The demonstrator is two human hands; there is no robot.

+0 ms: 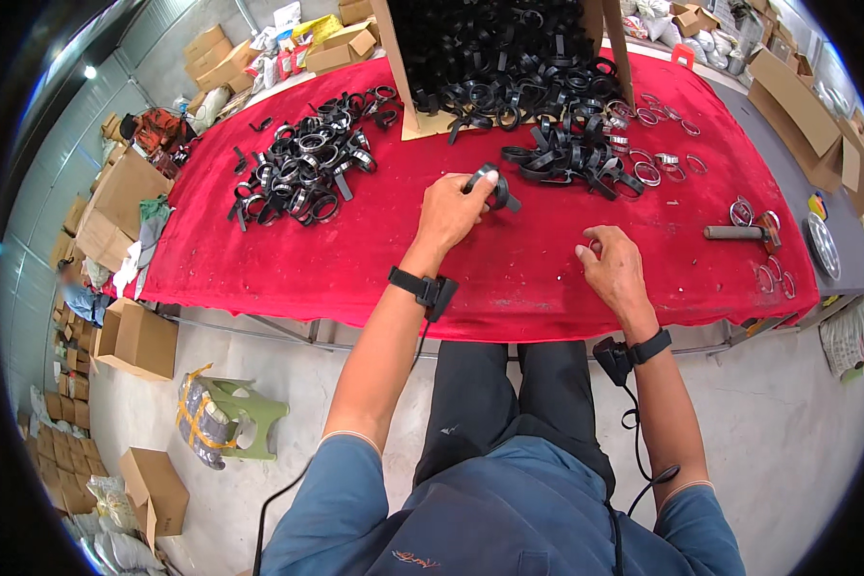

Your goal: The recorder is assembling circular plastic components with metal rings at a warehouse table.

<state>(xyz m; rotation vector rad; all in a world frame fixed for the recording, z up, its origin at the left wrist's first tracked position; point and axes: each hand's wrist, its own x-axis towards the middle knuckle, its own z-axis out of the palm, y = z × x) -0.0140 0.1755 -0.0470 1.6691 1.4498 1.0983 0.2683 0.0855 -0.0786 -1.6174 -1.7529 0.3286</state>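
My left hand pinches a black ring-shaped band with a short tab between thumb and fingers, just above the red cloth. To its right, my right hand is curled, with thumb and forefinger nearly together; what they hold, if anything, is too small to make out. Beyond my left hand spreads a loose pile of black and silver rings. A smaller heap of black bands lies in front of the carton, past my right hand. Bare silver rings lie at that heap's right side.
An open cardboard carton full of black bands lies on its side at the back. On the right rest a hammer and several loose rings. A green stool and open boxes stand on the floor at left.
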